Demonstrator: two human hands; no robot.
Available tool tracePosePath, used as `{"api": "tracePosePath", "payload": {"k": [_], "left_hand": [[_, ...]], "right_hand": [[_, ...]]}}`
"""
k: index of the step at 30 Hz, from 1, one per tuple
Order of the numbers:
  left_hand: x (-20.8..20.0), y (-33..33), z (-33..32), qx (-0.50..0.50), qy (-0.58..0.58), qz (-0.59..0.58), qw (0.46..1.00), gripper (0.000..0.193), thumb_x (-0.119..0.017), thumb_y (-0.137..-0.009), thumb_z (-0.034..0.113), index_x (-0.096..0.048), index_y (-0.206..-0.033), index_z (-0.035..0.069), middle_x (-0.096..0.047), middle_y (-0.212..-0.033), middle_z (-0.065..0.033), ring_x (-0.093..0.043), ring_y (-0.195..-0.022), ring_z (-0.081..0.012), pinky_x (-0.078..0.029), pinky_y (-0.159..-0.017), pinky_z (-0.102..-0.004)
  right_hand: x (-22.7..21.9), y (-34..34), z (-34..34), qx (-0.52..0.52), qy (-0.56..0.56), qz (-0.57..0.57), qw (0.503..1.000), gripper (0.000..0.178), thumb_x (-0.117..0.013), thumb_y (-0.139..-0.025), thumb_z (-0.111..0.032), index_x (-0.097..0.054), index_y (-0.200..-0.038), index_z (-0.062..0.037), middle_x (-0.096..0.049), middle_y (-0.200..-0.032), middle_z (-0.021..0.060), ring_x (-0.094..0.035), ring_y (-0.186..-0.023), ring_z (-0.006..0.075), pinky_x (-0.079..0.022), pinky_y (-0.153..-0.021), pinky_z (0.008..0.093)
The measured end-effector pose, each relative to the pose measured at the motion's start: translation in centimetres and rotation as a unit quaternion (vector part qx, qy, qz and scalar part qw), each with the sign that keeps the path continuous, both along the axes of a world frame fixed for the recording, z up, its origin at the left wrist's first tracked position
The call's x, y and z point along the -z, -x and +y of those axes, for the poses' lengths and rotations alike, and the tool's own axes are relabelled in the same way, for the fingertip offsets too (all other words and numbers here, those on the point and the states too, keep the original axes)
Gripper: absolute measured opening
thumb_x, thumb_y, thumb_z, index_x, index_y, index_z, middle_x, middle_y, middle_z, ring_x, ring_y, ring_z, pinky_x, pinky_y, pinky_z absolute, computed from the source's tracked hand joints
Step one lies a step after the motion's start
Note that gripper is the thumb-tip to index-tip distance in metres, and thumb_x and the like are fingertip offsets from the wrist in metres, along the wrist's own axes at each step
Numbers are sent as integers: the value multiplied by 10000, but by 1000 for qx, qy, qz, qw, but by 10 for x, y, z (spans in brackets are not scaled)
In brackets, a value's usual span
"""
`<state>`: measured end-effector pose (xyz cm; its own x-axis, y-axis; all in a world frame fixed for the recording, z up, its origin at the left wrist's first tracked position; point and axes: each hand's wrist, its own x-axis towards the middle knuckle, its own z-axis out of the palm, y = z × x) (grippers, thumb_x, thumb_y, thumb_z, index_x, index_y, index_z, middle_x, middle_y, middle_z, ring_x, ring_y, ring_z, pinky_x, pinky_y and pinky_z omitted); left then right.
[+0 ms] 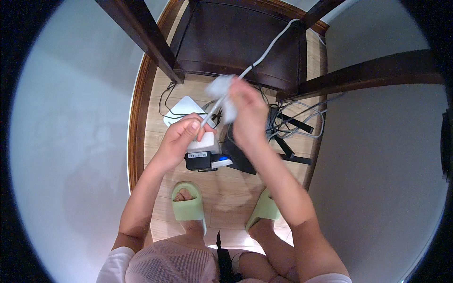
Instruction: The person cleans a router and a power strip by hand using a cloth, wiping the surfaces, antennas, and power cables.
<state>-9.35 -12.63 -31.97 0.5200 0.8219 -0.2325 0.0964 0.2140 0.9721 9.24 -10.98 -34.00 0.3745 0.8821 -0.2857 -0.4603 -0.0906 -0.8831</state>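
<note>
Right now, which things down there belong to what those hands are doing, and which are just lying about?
In hand, apparently:
- white round cord, in the left hand's grip
- soft white cloth or tissue, blurred, in the right hand

Lying about:
- flat white plastic box
- black device with bar-shaped antennas
- tangled grey and black cables

Soft indoor light, faint shadows on wall (71,141), right grip (250,113) and cloth (221,87) motion-blurred, black fisheye rim
</note>
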Motion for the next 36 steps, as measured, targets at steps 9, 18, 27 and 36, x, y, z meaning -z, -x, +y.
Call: {"api": "tracePosePath", "payload": {"k": [9, 18, 27, 36], "left_hand": [[8, -4, -12, -2, 16, -51, 999, 456, -418, -1076, 377, -505, -754, 66, -585, -917, -49, -539, -862, -121, -435, -804, -269], [4, -7, -2, 16, -12, -14, 1000, 429, -437, -1072, 298, -474, -721, 54, -556, -860, -39, -551, -826, -129, -435, -776, -275], [9, 5, 3, -16, -16, 5, 1000, 426, -434, -1074, 324, -467, -730, 74, -607, -857, -42, -548, -784, -120, -442, -755, -273], [14, 15, 17, 79, 57, -30, 995, 427, -438, -1067, 367, -501, -754, 83, -690, -953, -107, -623, -916, -160, -473, -842, -299]], "right_hand": [[-29, 29, -28, -73, -14, -120, 990, 202, -655, -917, -24, -715, -1107, 5, -711, -1096, 88, -640, -973, 116, -515, -848, 279], [7, -43, 65, 145, -15, -28, 989, 221, -684, -928, -71, -685, -1109, 56, -714, -1029, 100, -664, -895, 137, -522, -816, 252], [-11, 40, -18, -49, -29, 60, 997, 249, -654, -958, -73, -659, -1182, 38, -694, -1110, 79, -635, -956, 99, -509, -865, 247], [9, -40, 77, 132, -51, 48, 989, 267, -625, -974, -64, -639, -1215, 49, -680, -1146, 112, -646, -1013, 155, -515, -910, 278]]}}
